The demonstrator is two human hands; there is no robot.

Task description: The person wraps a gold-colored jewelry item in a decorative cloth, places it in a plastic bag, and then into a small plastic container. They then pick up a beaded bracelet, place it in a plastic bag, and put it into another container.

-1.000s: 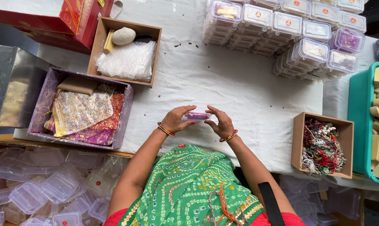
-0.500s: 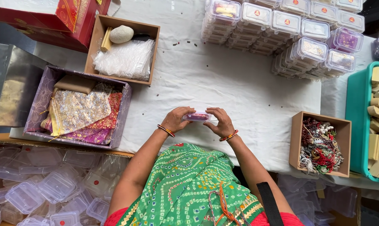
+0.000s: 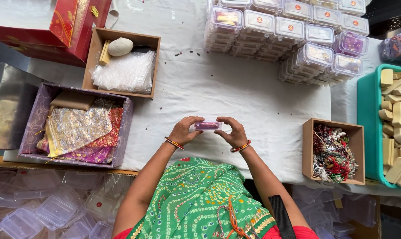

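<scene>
A small clear plastic box (image 3: 208, 125) with something purple-red inside is pinched between both hands just above the white cloth (image 3: 235, 93). My left hand (image 3: 184, 131) grips its left end, fingers curled over the top. My right hand (image 3: 232, 131) grips the right end the same way. Each wrist wears a red and gold bangle.
Stacks of filled clear boxes (image 3: 289, 31) stand at the back right. A wooden box of beads and threads (image 3: 334, 152) lies at the right, a teal tray of wooden blocks (image 3: 397, 124) beyond it. A purple box of shiny fabrics (image 3: 76, 128) and a wooden box with plastic bags (image 3: 125, 66) are left. Empty clear boxes (image 3: 41, 208) lie below.
The hands stay together on the small box at the same spot; only slight finger shifts show.
</scene>
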